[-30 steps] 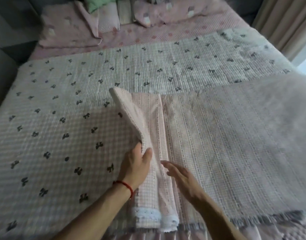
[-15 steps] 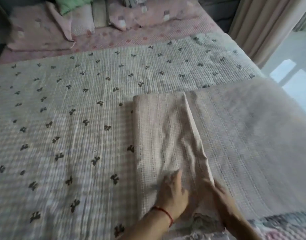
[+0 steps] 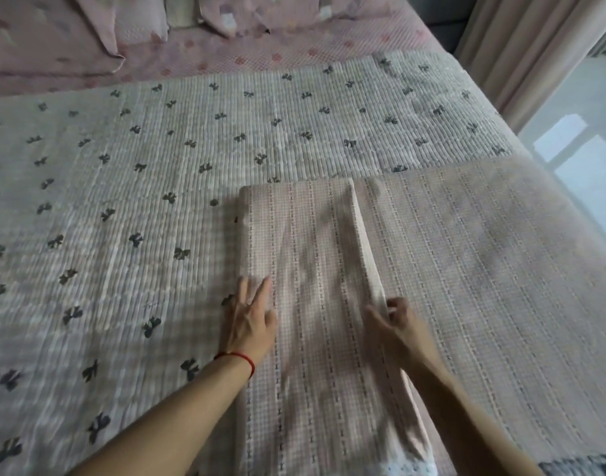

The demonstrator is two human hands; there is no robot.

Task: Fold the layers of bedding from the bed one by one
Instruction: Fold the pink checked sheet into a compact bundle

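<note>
Pink checked blanket (image 3: 305, 269) folded lengthwise; left hand (image 3: 250, 321) flat at 9 o'clock edge, right hand (image 3: 397, 321) pinches 3 o'clock fold.

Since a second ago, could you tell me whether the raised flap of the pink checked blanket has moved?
Yes. The pink checked blanket flap has dropped rightward and now lies flat as a folded strip, covering more of the blanket and less of the bow-print quilt.

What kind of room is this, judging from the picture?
Most likely a bedroom: a bed covered by a bow-print quilt, pink pillows at its head, and a curtain beside it.
</note>
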